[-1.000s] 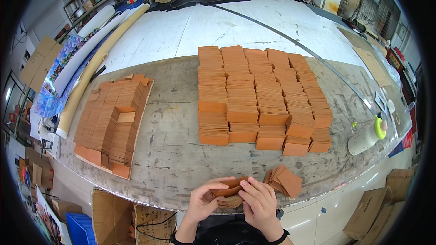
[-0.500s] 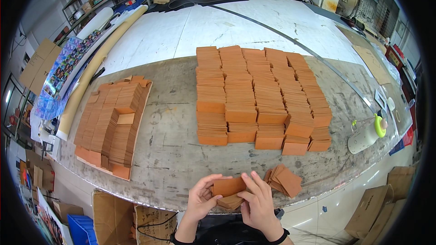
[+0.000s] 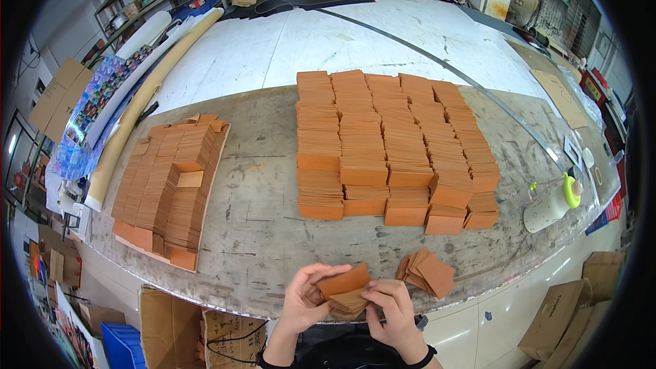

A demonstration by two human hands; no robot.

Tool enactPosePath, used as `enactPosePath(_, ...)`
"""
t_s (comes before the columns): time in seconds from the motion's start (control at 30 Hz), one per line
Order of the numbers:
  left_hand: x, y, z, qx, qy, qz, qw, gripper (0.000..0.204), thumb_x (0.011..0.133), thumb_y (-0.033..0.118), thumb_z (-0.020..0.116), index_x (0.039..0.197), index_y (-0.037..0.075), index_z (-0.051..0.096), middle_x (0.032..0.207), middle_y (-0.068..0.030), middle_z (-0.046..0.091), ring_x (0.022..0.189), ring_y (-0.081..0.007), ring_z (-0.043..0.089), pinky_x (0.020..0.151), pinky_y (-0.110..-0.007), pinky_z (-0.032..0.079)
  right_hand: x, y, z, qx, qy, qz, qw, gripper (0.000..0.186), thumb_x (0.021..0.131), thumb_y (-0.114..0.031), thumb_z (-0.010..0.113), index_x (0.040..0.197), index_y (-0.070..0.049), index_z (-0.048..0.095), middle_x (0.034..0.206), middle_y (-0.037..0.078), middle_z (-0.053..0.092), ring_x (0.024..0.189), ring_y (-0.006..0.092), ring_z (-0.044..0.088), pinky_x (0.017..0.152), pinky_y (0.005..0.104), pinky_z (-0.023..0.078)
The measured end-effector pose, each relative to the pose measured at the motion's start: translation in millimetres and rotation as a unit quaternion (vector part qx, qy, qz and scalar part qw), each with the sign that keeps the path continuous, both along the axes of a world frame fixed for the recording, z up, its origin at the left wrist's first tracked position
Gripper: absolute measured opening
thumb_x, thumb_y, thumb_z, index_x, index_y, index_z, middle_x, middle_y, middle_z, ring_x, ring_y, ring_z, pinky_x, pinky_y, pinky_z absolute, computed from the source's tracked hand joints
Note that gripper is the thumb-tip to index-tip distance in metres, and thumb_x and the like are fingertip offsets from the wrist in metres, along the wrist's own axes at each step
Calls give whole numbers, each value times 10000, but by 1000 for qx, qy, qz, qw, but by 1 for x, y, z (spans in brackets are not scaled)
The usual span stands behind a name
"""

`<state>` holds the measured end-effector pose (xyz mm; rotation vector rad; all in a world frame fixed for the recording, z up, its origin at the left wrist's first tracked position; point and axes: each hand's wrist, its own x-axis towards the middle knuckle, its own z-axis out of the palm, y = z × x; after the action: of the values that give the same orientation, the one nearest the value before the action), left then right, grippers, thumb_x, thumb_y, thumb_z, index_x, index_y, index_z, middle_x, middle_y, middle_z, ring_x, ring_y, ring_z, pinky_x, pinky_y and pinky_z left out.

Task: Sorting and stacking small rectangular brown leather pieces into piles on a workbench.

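Pale, shiny floor (image 3: 445, 328) shows beside a scuffed worktable (image 3: 256, 222).

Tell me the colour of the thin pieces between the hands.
The thin pieces are orange-brown, shown best in the head view.

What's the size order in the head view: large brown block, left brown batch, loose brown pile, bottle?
1. Large brown block
2. Left brown batch
3. Loose brown pile and bottle: too alike to rank, and their nearness to the camera may differ.

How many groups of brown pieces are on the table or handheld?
4: handheld bundle, loose pile near the right hand, large block beyond, smaller block at left; others may be hidden.
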<state>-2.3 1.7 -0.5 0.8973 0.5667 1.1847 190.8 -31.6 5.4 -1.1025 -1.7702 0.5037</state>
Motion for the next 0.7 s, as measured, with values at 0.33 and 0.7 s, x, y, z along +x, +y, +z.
enactPosePath(0.33, -3, -5, -7, 14, 77, 9, 997, 510, 837, -196, 523, 1304, -6, 443, 1369, -237, 540, 1273, -253, 532, 1061, -371, 430, 0, 6, 18, -14, -88, 20, 996, 369, 705, 29, 658, 1050, -46, 550, 1378, 195, 533, 1233, 385, 532, 971, 484, 445)
enactPosePath(0.7, -3, -3, -5, -9, 105, 22, 994, 550, 855, -193, 491, 1374, -27, 426, 1377, -212, 542, 1272, -230, 528, 1062, -331, 412, 1, -1, -8, 67, -56, 16, 996, 384, 710, 33, 683, 1072, -55, 587, 1192, 150, 610, 1174, 338, 582, 873, 431, 496)
